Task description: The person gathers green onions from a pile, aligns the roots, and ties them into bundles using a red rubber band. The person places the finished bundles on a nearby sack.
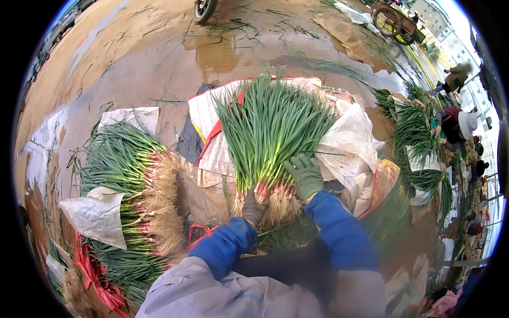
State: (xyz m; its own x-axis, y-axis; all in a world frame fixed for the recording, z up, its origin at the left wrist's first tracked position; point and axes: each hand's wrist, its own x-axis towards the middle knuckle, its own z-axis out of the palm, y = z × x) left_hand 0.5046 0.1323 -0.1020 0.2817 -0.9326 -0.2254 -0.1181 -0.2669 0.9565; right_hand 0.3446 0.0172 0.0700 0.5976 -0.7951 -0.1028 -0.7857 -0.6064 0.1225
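Observation:
A large fan of green onion-type plants (pixel 274 127) spreads out before me, its long leaves pointing away and its reddish stem bases and pale roots (pixel 280 208) towards me. Thin dark gloves cover both hands. At the root end, my left hand (pixel 254 208) grips some stem bases, its fingers partly hidden among them. My right hand (pixel 305 175) lies against the bunch's right side, fingers spread over the lower leaves. Under the bunch are white woven plastic sacks (pixel 216 155) with red edging, and a crumpled clear plastic sheet (pixel 348 137) lies to the right.
On the left, bundled plants (pixel 119 155) are stacked with roots facing me, partly under a white sack piece (pixel 97 212). Red plastic strips (pixel 93 274) lie beside them. Wet, muddy ground (pixel 159 79) holds scattered leaves. People (pixel 455 123), more plants (pixel 417 123) and a cart (pixel 397 24) are at right.

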